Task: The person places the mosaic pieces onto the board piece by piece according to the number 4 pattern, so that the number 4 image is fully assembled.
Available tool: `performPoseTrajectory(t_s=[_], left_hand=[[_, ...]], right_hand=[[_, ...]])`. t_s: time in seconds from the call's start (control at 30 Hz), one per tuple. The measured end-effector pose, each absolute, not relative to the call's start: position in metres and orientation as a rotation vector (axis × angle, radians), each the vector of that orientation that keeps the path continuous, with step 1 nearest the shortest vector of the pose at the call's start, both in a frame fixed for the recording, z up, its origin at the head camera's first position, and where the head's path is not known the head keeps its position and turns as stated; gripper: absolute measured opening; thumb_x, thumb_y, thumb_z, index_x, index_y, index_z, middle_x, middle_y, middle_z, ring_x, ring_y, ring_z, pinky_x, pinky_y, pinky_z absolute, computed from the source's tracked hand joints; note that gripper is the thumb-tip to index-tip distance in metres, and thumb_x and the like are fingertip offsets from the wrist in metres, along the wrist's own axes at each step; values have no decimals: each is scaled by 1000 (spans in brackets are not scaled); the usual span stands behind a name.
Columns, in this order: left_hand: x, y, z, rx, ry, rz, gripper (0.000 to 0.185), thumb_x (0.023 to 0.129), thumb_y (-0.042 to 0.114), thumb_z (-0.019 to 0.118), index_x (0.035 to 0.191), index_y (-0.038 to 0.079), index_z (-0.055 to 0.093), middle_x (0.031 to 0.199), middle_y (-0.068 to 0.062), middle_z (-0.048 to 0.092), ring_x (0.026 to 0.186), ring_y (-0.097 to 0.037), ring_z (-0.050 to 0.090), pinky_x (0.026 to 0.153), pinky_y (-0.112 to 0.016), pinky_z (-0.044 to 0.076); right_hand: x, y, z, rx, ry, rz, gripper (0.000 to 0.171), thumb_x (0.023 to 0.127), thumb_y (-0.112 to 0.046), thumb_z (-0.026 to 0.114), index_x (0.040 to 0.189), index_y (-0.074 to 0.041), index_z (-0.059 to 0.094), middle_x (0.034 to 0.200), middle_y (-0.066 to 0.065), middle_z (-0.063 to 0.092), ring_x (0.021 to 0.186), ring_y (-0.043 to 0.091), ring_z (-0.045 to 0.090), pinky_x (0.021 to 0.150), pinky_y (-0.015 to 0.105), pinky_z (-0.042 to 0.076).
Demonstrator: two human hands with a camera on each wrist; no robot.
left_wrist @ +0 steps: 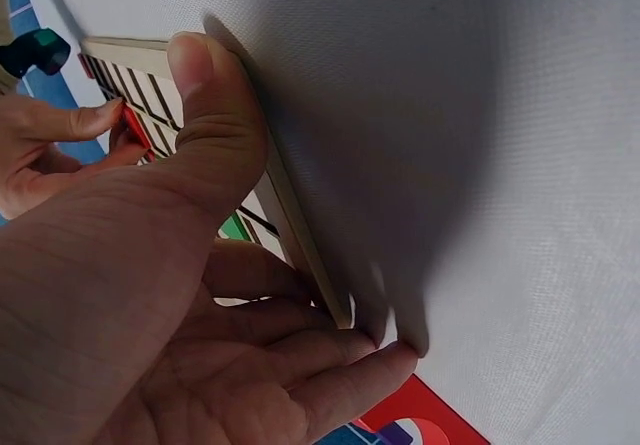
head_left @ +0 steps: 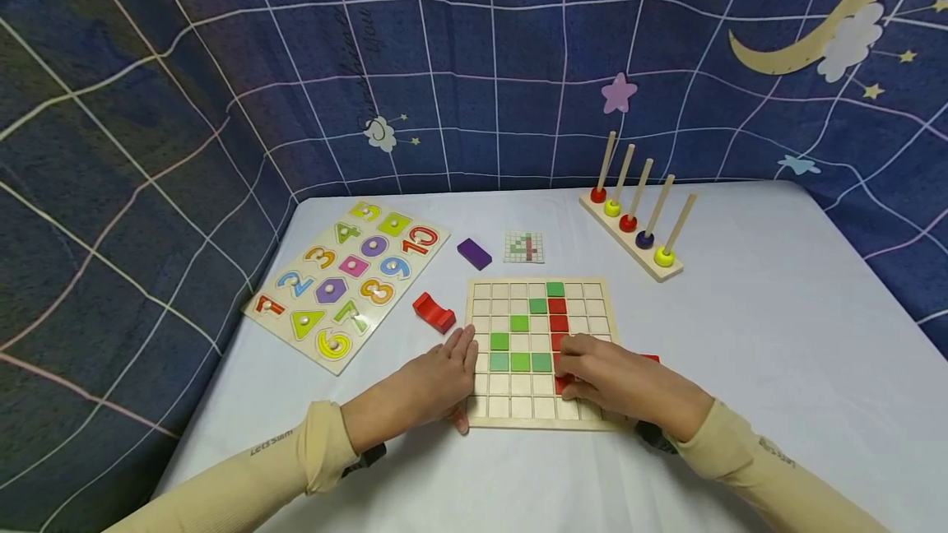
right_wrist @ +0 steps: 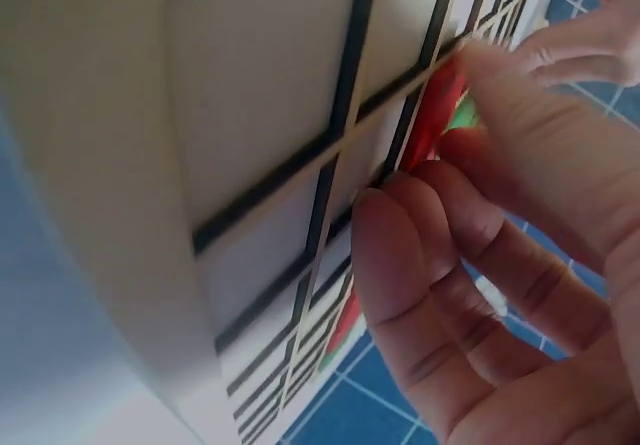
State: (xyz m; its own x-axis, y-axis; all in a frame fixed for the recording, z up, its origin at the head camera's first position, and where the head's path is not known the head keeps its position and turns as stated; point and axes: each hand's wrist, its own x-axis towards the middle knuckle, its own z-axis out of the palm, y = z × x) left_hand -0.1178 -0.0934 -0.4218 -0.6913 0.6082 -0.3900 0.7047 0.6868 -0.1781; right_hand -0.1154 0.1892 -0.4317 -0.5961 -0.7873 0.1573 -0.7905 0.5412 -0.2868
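Note:
A square wooden grid board (head_left: 544,424) lies on the white table, with green tiles (head_left: 520,323) in a slanting line and a row. A column of red tiles (head_left: 558,323) runs down beside them. My left hand (head_left: 437,381) rests along the board's left edge, fingers extended and thumb at the near corner. At the lower end of the red column, my right hand (head_left: 611,377) pinches a red tile (head_left: 559,386) between thumb and fingers. That tile (right_wrist: 436,115) sits at the grid in the right wrist view, partly covered by the fingertips.
Left of the board are a red bridge-shaped block (head_left: 434,313) and a number puzzle board (head_left: 346,286). Behind it lie a purple block (head_left: 474,254) and a small pattern card (head_left: 523,247). A peg stand (head_left: 629,237) with rings is at the back right. Patterned curtain (head_left: 489,64) closes off the back.

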Motion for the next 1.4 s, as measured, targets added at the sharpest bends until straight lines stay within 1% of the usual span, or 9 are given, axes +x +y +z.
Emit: performPoseTrajectory(t_s=[0.13, 0.37, 0.57, 0.73, 0.87, 0.97, 1.03, 1.2, 1.4], left_hand=[[-117, -93, -421, 1058, 2614, -473, 95, 89, 45, 85, 157, -7, 46, 167, -25, 44, 155, -37, 48, 116, -41, 54], [-118, -92, -421, 1040, 2596, -480, 89, 92, 39, 84, 158, -6, 46, 168, -25, 43, 156, -36, 47, 117, -41, 54], [-120, -91, -420, 1027, 2587, -496, 92, 91, 43, 83, 159, -5, 45, 169, -24, 42, 157, -35, 46, 118, -41, 53], [-119, -92, -418, 1005, 2576, -482, 89, 93, 40, 82, 160, -5, 44, 170, -24, 40, 158, -35, 44, 118, -41, 52], [-118, -92, -417, 1017, 2581, -470, 89, 93, 39, 83, 159, -6, 44, 169, -25, 41, 157, -36, 45, 118, -41, 53], [-117, -92, -418, 1031, 2587, -474, 90, 92, 40, 83, 159, -7, 45, 169, -26, 41, 156, -36, 46, 117, -41, 53], [-117, -92, -417, 1027, 2589, -476, 91, 92, 42, 83, 159, -7, 45, 169, -26, 41, 157, -36, 46, 117, -41, 53], [-117, -92, -418, 1026, 2588, -472, 94, 90, 45, 83, 159, -7, 44, 169, -26, 41, 157, -36, 46, 117, -41, 53], [-117, -92, -419, 1042, 2595, -469, 93, 90, 43, 84, 158, -7, 45, 168, -25, 43, 156, -37, 47, 116, -41, 54]], right_hand=[[-115, 200, -423, 1401, -2777, 539, 13, 94, -24, 82, 96, -13, 75, 91, -5, 58, 85, 4, 49, 74, 22, 51], [-111, 239, -407, 1306, -2830, 502, 16, 89, -10, 87, 102, -14, 78, 100, -5, 65, 90, 5, 56, 75, 25, 59], [-110, 275, -400, 1191, -2874, 431, 24, 82, -2, 90, 99, -15, 80, 99, -6, 67, 88, 8, 61, 74, 26, 62], [-114, 291, -412, 1152, -2868, 456, 26, 79, -2, 92, 96, -16, 79, 100, -6, 67, 88, 9, 61, 75, 29, 63], [-116, 294, -431, 1219, -2791, 530, 26, 78, 2, 90, 88, -16, 75, 93, -8, 64, 84, 6, 56, 69, 21, 57], [-117, 293, -442, 1272, -2672, 555, 32, 73, 9, 89, 81, -17, 72, 85, -9, 60, 79, 4, 52, 63, 15, 50], [-118, 292, -445, 1275, -2630, 558, 34, 71, 11, 89, 81, -17, 71, 84, -9, 59, 78, 3, 53, 62, 15, 50], [-119, 291, -446, 1269, -2634, 557, 34, 71, 10, 89, 84, -15, 72, 93, -5, 61, 81, 7, 58, 65, 18, 57], [-117, 293, -445, 1284, -2620, 518, 35, 69, 9, 90, 86, -15, 71, 103, 1, 64, 85, 9, 59, 68, 17, 58]])
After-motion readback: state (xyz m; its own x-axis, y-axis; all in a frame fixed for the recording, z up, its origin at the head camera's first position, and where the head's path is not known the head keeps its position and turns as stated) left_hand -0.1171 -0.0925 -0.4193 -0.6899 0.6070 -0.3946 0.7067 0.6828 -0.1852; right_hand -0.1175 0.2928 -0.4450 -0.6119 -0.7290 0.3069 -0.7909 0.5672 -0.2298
